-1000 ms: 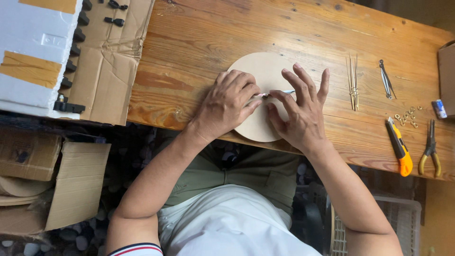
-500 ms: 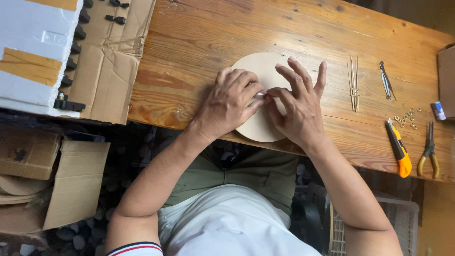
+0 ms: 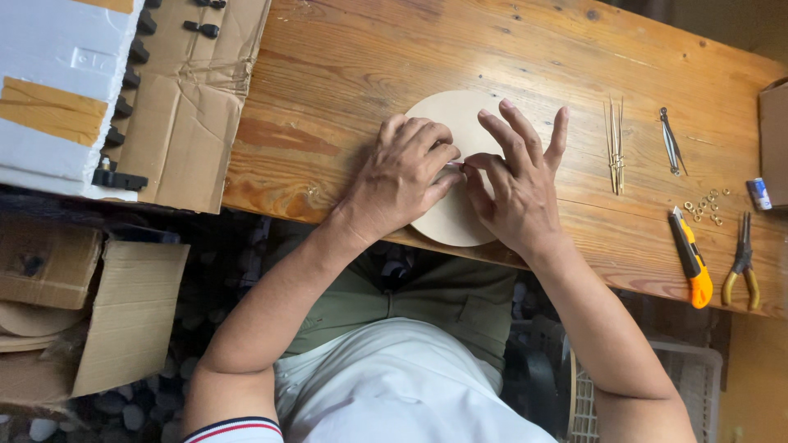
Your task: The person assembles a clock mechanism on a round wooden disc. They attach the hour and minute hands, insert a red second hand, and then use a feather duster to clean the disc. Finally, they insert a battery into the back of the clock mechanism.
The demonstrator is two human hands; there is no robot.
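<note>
Disc [image 3: 454, 215], overhanging the desk's [image 3: 345, 74] near edge, lies under both hands: left hand [image 3: 402, 176] curled and right hand [image 3: 517, 184] splayed pinch something small at its middle, best pressed flat.

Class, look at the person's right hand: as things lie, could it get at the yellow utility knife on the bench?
Probably yes. The utility knife lies uncovered on the wooden bench, to the right of the right hand, with only bare wood between them. That hand rests on the round disc.
</note>
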